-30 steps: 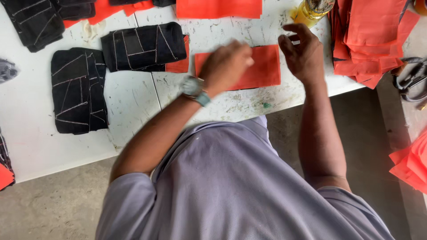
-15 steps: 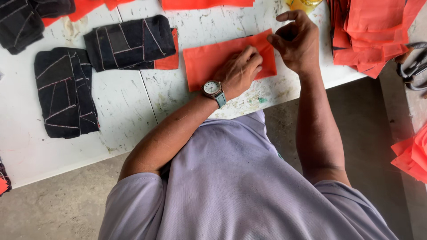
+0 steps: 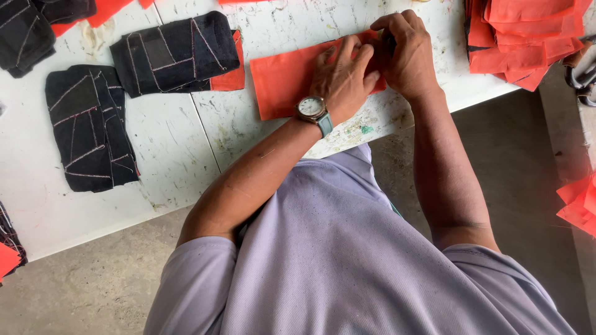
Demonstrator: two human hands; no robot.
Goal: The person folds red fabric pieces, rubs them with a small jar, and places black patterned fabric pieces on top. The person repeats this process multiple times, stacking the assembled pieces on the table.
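An orange fabric piece (image 3: pixel 282 77) lies flat on the white, scuffed table (image 3: pixel 180 155). My left hand (image 3: pixel 341 77), with a wristwatch (image 3: pixel 310 107) on it, rests palm down on the piece's right half, fingers spread. My right hand (image 3: pixel 406 53) is curled at the piece's right end, its fingers pinched together on the fabric's edge. Something small and dark shows between those fingers; I cannot tell what it is. The right end of the piece is hidden under both hands.
Two black stitched fabric pieces lie to the left, one (image 3: pixel 174 53) with an orange edge, one (image 3: pixel 90 127) nearer the table's front. A stack of orange pieces (image 3: pixel 521 37) sits at the right corner, with scissors handles (image 3: pixel 580 74) beside it. More orange pieces (image 3: pixel 580 201) lie far right.
My left hand has slid right along the orange piece and now lies flat beside my right hand. My right hand has stayed at the piece's right end, curling tighter.
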